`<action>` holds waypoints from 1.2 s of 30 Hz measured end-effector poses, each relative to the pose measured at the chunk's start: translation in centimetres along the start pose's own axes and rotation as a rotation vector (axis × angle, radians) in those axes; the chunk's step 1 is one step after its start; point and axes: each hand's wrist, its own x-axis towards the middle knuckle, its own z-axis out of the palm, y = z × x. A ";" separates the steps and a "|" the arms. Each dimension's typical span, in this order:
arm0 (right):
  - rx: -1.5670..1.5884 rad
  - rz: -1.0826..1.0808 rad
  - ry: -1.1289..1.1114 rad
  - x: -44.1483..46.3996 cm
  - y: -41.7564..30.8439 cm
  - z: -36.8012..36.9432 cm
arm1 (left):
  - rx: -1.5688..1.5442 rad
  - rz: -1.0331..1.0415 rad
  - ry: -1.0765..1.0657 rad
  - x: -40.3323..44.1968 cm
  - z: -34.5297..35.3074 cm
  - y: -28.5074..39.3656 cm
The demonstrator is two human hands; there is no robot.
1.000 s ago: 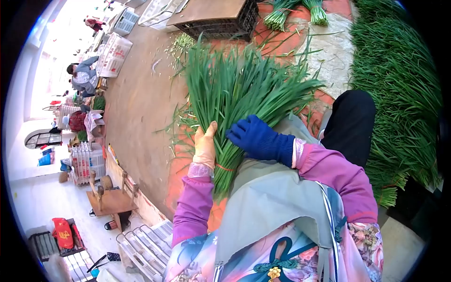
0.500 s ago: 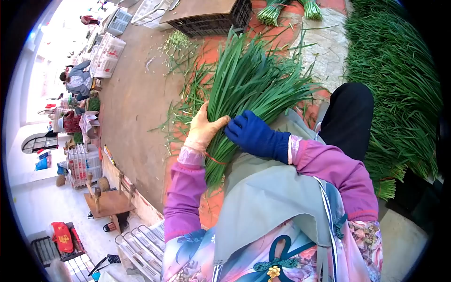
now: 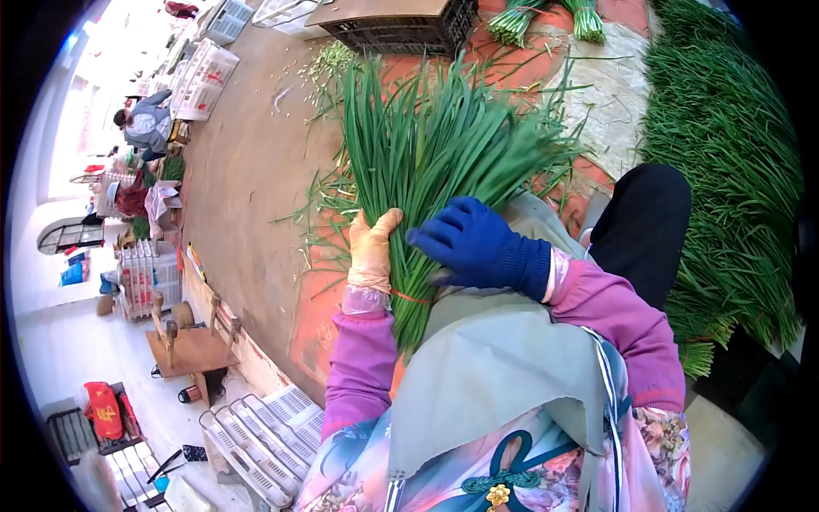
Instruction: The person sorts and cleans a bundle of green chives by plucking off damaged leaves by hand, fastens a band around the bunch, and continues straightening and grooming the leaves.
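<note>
A large bunch of garlic chives [image 3: 418, 145] fans out away from me, with a red band [image 3: 411, 296] around its lower end. My left hand [image 3: 371, 247], in a tan glove, grips the bunch's left side just above the band; its fingers are partly hidden behind the leaves. My right hand [image 3: 478, 243], in a blue glove, lies over the right side of the bunch, its thumb and forefinger apart. Leaves beyond the right hand are blurred. The stem end rests near the grey apron [image 3: 495, 367] on my lap.
A long heap of chives [image 3: 725, 154] lies on the right. Two tied bunches [image 3: 587, 21] lie ahead, near a dark crate with a board top [image 3: 384, 13]. Loose leaves litter the floor. White crates [image 3: 264, 444] and a wooden stool [image 3: 196, 350] stand left; a person [image 3: 147, 128] sits farther off.
My right hand has loosened from the bunch, its fingers spreading. The leaves have fanned wider to the left, and my left thumb now points more upward. The view has shifted slightly.
</note>
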 end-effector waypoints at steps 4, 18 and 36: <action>-0.108 -0.168 0.334 1.8 -0.3 -0.3 | -0.081 0.045 -0.052 -0.5 0.5 0.0; 0.039 0.033 0.131 -0.7 0.3 2.0 | -0.087 0.047 0.067 -1.2 0.8 0.1; 1.413 0.840 0.496 2.8 5.2 0.9 | -0.051 0.045 0.024 -1.1 1.8 0.6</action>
